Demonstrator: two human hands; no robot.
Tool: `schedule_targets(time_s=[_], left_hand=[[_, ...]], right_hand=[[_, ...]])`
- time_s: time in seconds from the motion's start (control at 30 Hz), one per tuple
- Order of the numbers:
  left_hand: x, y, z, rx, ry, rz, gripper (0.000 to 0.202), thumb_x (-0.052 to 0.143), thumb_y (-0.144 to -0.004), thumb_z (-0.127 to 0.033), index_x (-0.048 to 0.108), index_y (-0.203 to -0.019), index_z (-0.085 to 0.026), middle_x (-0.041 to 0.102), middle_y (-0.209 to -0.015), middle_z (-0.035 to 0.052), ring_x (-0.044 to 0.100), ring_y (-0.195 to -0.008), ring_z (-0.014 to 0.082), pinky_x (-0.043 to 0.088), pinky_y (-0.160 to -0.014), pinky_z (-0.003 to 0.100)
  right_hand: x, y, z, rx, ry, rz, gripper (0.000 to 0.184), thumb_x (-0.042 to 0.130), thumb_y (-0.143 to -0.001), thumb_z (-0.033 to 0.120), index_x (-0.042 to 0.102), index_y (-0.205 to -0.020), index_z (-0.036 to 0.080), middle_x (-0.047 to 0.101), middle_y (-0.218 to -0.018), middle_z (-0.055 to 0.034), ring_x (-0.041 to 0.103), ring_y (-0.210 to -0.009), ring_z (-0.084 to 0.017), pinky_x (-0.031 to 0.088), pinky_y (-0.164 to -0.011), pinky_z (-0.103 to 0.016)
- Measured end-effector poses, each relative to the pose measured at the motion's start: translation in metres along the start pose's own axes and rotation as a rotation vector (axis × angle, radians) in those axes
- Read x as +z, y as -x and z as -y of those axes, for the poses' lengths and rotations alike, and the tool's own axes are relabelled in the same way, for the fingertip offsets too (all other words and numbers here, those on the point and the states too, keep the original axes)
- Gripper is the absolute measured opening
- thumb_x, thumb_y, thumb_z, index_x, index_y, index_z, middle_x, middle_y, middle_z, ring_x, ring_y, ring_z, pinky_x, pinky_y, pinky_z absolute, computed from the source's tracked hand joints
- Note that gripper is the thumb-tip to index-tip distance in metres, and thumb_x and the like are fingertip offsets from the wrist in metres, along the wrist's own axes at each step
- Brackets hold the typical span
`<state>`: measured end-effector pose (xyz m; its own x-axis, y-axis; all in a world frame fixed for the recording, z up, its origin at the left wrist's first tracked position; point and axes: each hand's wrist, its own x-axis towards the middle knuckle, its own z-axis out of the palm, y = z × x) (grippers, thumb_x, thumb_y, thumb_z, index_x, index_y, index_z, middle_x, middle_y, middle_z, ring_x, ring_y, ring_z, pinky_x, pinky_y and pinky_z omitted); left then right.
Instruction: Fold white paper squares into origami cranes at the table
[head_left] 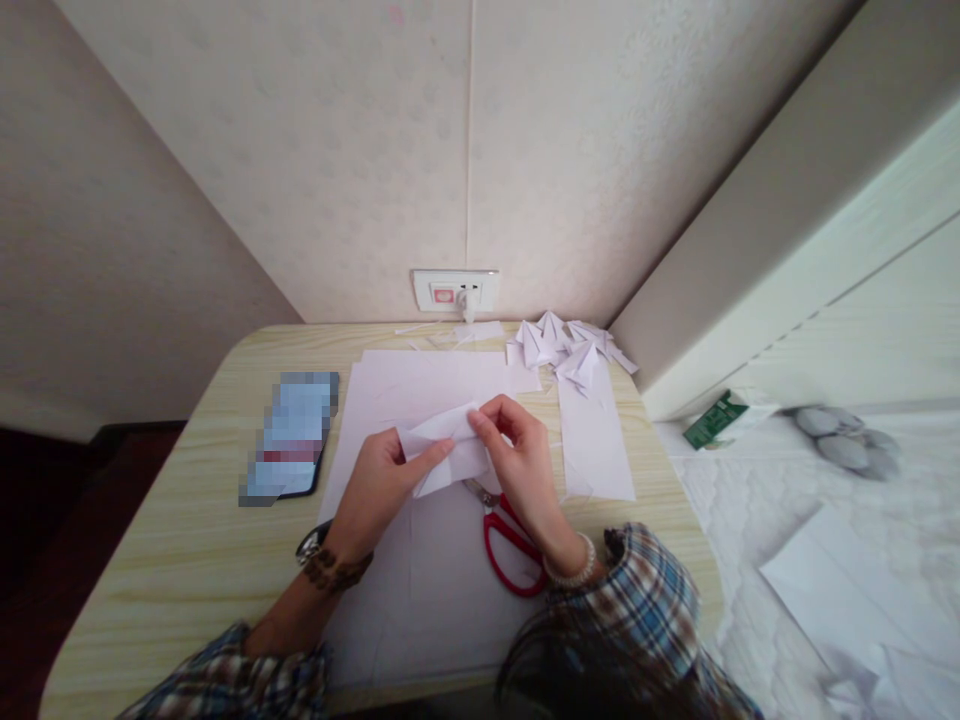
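Note:
A small folded piece of white paper is held up between both hands, over larger white sheets on the table. My left hand pinches its left part, the thumb lying across the front. My right hand grips its upper right corner between thumb and fingers. Just below the right hand lie red-handled scissors, partly covered by that hand. Beneath the held piece, a large white sheet covers the middle of the table.
A phone lies at the left of the wooden table. Folded paper pieces are heaped at the back right, behind a paper strip. A plug sits in the wall socket. Right of the table, a quilted surface holds a green box and paper.

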<state>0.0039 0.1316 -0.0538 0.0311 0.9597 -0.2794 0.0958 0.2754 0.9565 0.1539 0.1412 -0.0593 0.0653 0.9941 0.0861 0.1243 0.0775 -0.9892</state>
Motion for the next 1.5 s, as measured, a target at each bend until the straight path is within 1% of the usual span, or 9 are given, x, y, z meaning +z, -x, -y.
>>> schedule_targets(time_s=[0.3, 0.43, 0.53, 0.67, 0.83, 1.13, 1.23, 1.33, 1.5], left_hand=[[0.002, -0.001, -0.006, 0.018, -0.009, 0.006, 0.039, 0.08, -0.06, -0.05, 0.075, -0.076, -0.015, 0.074, -0.068, 0.004, 0.068, -0.073, 0.0241, 0.052, -0.064, 0.029], [0.002, 0.002, -0.004, 0.043, -0.073, 0.021, 0.043, 0.073, -0.068, -0.053, 0.074, -0.086, -0.013, 0.076, -0.082, 0.0076, 0.069, -0.079, 0.0261, 0.054, -0.071, 0.033], [-0.001, 0.002, -0.002, 0.224, -0.311, -0.082, 0.045, 0.067, -0.075, -0.05, 0.07, -0.102, -0.014, 0.073, -0.107, 0.0119, 0.067, -0.098, 0.0297, 0.052, -0.088, 0.041], [-0.012, -0.006, 0.0, 0.493, -0.674, -0.311, 0.055, 0.058, -0.083, -0.042, 0.051, -0.132, -0.017, 0.052, -0.142, 0.0168, 0.039, -0.138, 0.0337, 0.021, -0.114, 0.058], [-0.031, -0.027, 0.007, 0.441, -0.846, -0.389, 0.065, 0.047, -0.09, -0.045, 0.032, -0.146, -0.016, 0.026, -0.157, 0.0203, 0.013, -0.146, 0.0413, 0.014, -0.106, 0.075], [-0.039, -0.03, 0.01, 0.666, -0.69, -0.454, 0.052, 0.045, -0.091, -0.041, 0.045, -0.136, -0.014, 0.042, -0.148, 0.0173, 0.026, -0.144, 0.0304, 0.019, -0.117, 0.051], [-0.031, -0.018, 0.001, 0.572, -0.295, -0.293, 0.043, 0.039, -0.095, -0.042, 0.056, -0.125, -0.017, 0.055, -0.137, 0.0144, 0.049, -0.129, 0.0255, 0.039, -0.107, 0.042], [-0.021, -0.01, -0.005, 0.3, 0.059, -0.003, 0.048, 0.043, -0.092, -0.048, 0.054, -0.124, -0.015, 0.065, -0.121, 0.0153, 0.063, -0.109, 0.0252, 0.051, -0.089, 0.036], [-0.009, -0.006, -0.005, 0.08, 0.148, 0.179, 0.052, 0.078, -0.066, -0.036, 0.058, -0.11, -0.016, 0.069, -0.098, 0.007, 0.066, -0.084, 0.0202, 0.052, -0.071, 0.027]], right_hand=[[-0.001, 0.001, 0.0, -0.027, 0.05, -0.017, 0.028, 0.056, -0.086, 0.034, 0.049, -0.062, 0.021, 0.049, -0.055, 0.0052, 0.045, -0.054, -0.011, 0.032, -0.055, -0.025], [-0.001, 0.001, 0.001, -0.046, 0.068, -0.023, 0.028, 0.056, -0.087, 0.033, 0.05, -0.063, 0.02, 0.048, -0.056, 0.0051, 0.045, -0.055, -0.011, 0.032, -0.055, -0.025], [-0.003, 0.0, 0.001, -0.045, 0.058, -0.036, 0.027, 0.056, -0.087, 0.033, 0.05, -0.063, 0.02, 0.048, -0.057, 0.0048, 0.044, -0.056, -0.011, 0.032, -0.055, -0.026], [-0.005, 0.0, 0.0, -0.028, 0.029, -0.072, 0.026, 0.056, -0.086, 0.033, 0.051, -0.063, 0.02, 0.046, -0.057, 0.0047, 0.043, -0.056, -0.012, 0.033, -0.056, -0.025], [-0.005, 0.0, -0.003, -0.005, 0.009, -0.068, 0.026, 0.057, -0.085, 0.036, 0.051, -0.065, 0.02, 0.045, -0.057, 0.0047, 0.042, -0.056, -0.012, 0.032, -0.054, -0.025], [-0.006, -0.001, -0.005, -0.017, 0.028, -0.08, 0.028, 0.057, -0.085, 0.038, 0.05, -0.064, 0.021, 0.045, -0.056, 0.005, 0.041, -0.055, -0.012, 0.031, -0.054, -0.026], [-0.005, 0.0, -0.003, -0.028, 0.052, -0.075, 0.028, 0.057, -0.085, 0.037, 0.051, -0.064, 0.021, 0.046, -0.056, 0.0049, 0.042, -0.055, -0.012, 0.032, -0.054, -0.026], [-0.003, 0.001, 0.0, -0.051, 0.101, -0.052, 0.027, 0.056, -0.086, 0.035, 0.052, -0.064, 0.021, 0.048, -0.057, 0.0045, 0.044, -0.055, -0.012, 0.033, -0.055, -0.025], [-0.002, 0.002, 0.0, -0.105, 0.144, -0.009, 0.026, 0.055, -0.087, 0.032, 0.052, -0.063, 0.021, 0.051, -0.056, 0.0042, 0.046, -0.055, -0.012, 0.034, -0.055, -0.025]])
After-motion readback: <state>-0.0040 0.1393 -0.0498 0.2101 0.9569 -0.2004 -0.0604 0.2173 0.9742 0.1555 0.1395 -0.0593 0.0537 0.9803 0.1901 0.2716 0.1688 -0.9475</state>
